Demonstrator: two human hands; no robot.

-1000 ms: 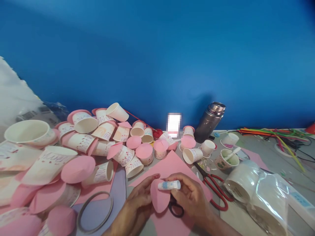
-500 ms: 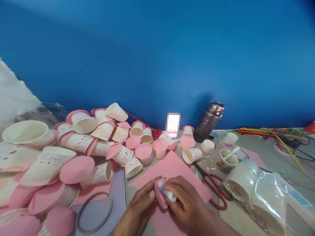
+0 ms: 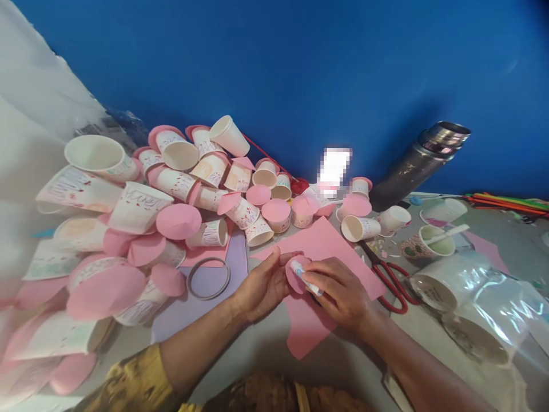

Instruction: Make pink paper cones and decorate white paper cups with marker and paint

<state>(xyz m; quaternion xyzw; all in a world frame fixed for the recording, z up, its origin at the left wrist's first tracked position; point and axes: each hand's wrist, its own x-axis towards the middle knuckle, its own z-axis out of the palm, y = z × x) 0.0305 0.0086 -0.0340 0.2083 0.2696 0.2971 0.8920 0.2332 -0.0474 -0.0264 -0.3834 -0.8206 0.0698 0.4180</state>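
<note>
A small round piece of pink paper [image 3: 294, 280] is at the fingers of my left hand [image 3: 261, 289], which is palm up with the thumb standing away from the paper. The fingers behind the paper are partly hidden. My right hand [image 3: 343, 289] grips a white and blue glue stick [image 3: 312, 281] that lies across the face of the round paper. Beneath both hands is a larger pink sheet [image 3: 317, 240] with cut edges.
Many decorated paper cups [image 3: 141, 206] with pink paper tops pile up at left. A grey ring [image 3: 189, 280] lies on purple paper [image 3: 238, 252]. Red-handled scissors [image 3: 397, 280], a cup with a white stick [image 3: 424, 246], plastic-wrapped cups [image 3: 476, 309] and a dark flask [image 3: 412, 166] stand or lie at right.
The view has tilted down and shifted, showing more of my forearms. My left thumb has moved away from the round paper and the palm has opened. The round paper now faces up more.
</note>
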